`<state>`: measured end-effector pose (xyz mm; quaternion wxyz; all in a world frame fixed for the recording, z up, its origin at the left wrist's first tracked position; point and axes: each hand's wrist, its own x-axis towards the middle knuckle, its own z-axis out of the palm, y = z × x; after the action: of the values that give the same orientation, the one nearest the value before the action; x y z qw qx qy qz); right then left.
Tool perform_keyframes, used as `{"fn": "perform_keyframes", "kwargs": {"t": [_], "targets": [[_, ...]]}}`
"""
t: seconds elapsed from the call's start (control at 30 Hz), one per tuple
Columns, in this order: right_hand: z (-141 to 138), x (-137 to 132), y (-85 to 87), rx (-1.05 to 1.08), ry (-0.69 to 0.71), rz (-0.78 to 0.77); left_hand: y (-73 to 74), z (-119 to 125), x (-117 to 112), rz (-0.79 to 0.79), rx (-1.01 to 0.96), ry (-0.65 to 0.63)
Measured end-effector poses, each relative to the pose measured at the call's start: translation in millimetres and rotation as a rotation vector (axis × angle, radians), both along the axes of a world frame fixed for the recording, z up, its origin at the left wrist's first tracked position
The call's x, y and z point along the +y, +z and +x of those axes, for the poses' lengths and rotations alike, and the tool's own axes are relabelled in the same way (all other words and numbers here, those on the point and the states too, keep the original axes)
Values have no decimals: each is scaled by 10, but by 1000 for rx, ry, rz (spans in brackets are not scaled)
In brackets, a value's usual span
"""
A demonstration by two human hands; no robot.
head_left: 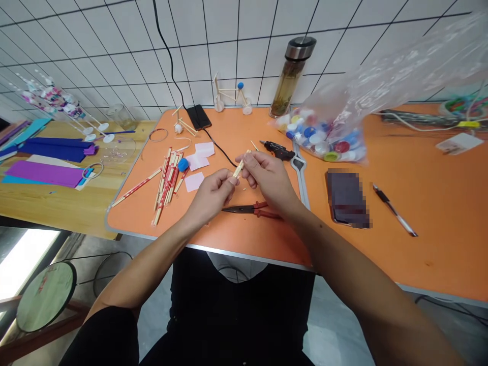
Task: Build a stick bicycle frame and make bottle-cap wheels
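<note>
My left hand (211, 197) and my right hand (267, 177) meet above the orange table (244, 244), both holding a short pale wooden stick (239, 166). The right fingers pinch its upper part, and the left fingertips close on its lower end. Just below my hands lie red-handled pliers (253, 209). A black hot glue gun (277, 150) rests beyond my right hand. Left of my hands are a heap of red-patterned wooden sticks (165, 185), a blue bottle cap (183, 164) and pink paper squares (194, 181).
A clear plastic bag of bottle caps (318, 136) sits at the back, beside a glass flask (292, 76) and a small stick-built bicycle model (231, 96). A blurred phone (346, 198) and a pen (394, 216) lie on the right. Purple paper (43, 174) covers the wooden table (57, 208).
</note>
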<state>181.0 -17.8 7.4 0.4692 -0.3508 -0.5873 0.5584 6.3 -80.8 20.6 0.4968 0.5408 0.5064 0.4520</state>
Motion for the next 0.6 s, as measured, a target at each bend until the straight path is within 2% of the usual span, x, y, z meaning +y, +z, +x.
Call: {"fn": "perform_keyframes", "kwargs": {"t": [0.2, 0.37, 0.43, 0.53, 0.6], "targets": [[-40, 10, -67, 130, -113, -137, -164, 55, -34, 31, 168, -42], [168, 171, 59, 199, -301, -95, -172, -95, -144, 121, 307, -55], [353, 309, 135, 233, -413, -58, -162, -224, -191, 154, 446, -35], [611, 506, 203, 406, -629, -19, -182, -506, -185, 144, 726, 52], [682, 569, 202, 439, -625, -29, -210, -715, -117, 137, 976, 149]]}}
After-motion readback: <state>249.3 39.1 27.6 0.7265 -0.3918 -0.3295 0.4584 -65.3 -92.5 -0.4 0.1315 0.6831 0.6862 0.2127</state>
